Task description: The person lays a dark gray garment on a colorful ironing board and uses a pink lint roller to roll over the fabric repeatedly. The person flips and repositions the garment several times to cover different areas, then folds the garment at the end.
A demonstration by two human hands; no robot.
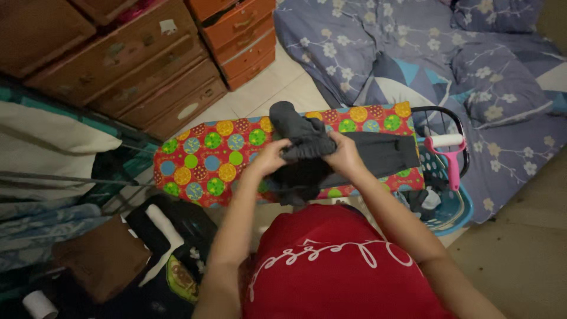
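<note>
Two big masses frame the scene: a bed (413,41) with blue-grey flowered bedding fills the upper right, and brown wooden drawer chests (136,65) stand along the upper left, one drawer front carrying a small pale sticker, torn-edged and roughly square, near its top. Between them, low over the tiled floor, lies an ironing board (207,156) with a red cover dotted in yellow, green and blue circles; it carries the work.

A dark grey garment (378,155) lies flat toward the board's right end, probably spread there to keep it smooth. Over the board's near edge, about midway along, a dark grey cloth bundle (304,145) is lifted clear of the cover. The left hand (269,156) is clamped on the bundle's left side and the right hand (342,155) on its right, fingers curled into the fabric, thumbs close together, as if bunching or rolling it; the lower part hangs down toward the red shirt of the person.

Off the board's right end sits a teal laundry basket (455,207) with a dark handle arching over it, and a pink-handled lint roller (449,145) with a white roll rests across its rim, within easy reach. At the lower left, among dark bags, stands a small white roll (38,304)
</note>
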